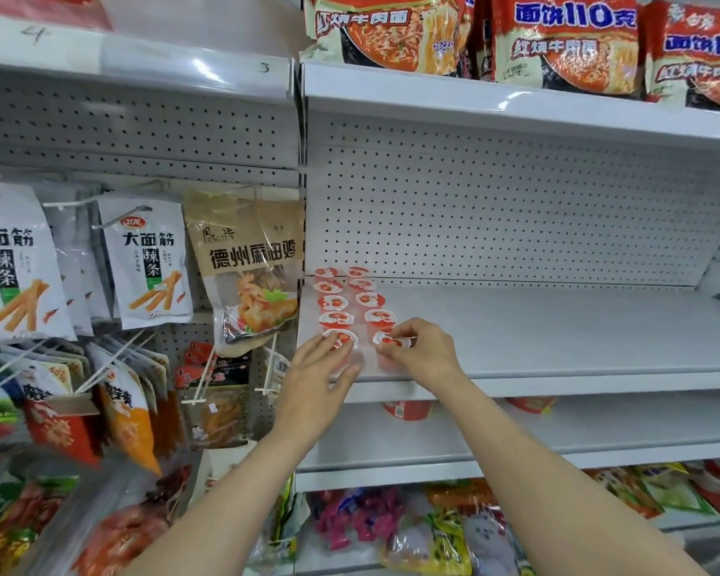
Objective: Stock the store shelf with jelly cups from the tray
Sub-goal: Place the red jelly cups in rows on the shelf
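On the white metal shelf (pixel 558 326) with a perforated back panel, small clear plastic jelly cups with red-and-white printed lids (pixel 352 303) stand in two rows running from the back wall toward the front edge, at the shelf's far left end. The print on the lids is too small to read.

The left hand (pixel 316 367) lies at the front of the left row, fingers nearly straight and spread, fingertips resting on the front cup of the left row (pixel 341 338); it wraps nothing. The right hand (pixel 422 351) has its fingers curled and pinches the front cup of the right row (pixel 387 340) by its lid rim, just at the shelf's front lip; whether the cup is fully seated on the shelf is hard to tell, as the fingers cover its side.

Above, on the upper shelf, sit red instant noodle packs (pixel 566 39) printed "面饼110克" and "红烧牛肉面". To the left, on peg hooks, hang white snack bags (pixel 146 264) marked "大面筋" and "辣条", and a tan pouch (pixel 250 264) reading "FENGYUN" and "德州麻油鸡". Lower left hang orange and red snack packets (pixel 121 417). A lower shelf (pixel 516 438) holds a red cup (pixel 408 409) partly hidden under the ledge, and mixed bright sweet bags (pixel 412 530) lie beneath.
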